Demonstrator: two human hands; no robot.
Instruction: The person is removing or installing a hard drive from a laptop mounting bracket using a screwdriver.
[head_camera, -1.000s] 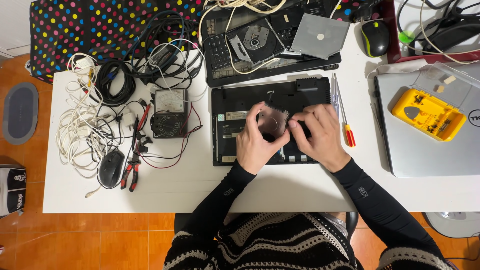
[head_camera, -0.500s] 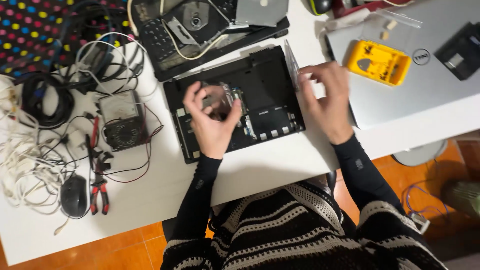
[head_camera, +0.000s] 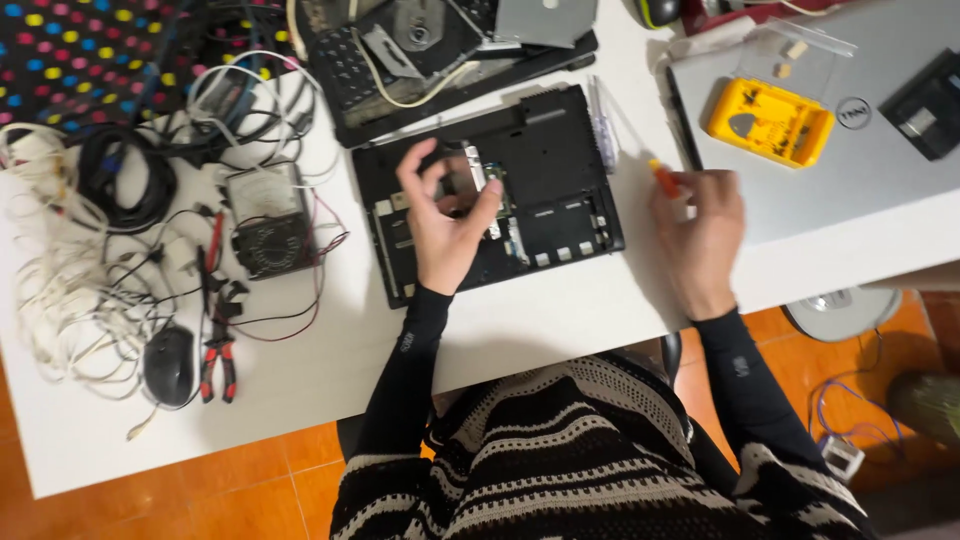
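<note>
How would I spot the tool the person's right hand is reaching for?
Start at the opened black laptop base in the middle of the white table. Just off its right edge lies a slim screwdriver beside the right hand. Its orange handle end and clear shaft set it apart from the yellow case.

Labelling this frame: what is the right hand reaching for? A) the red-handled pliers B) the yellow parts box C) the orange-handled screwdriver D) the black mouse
C: the right hand has its fingertips at the orange-handled screwdriver beside the opened black laptop base; whether it grips it yet is blurred.
</note>
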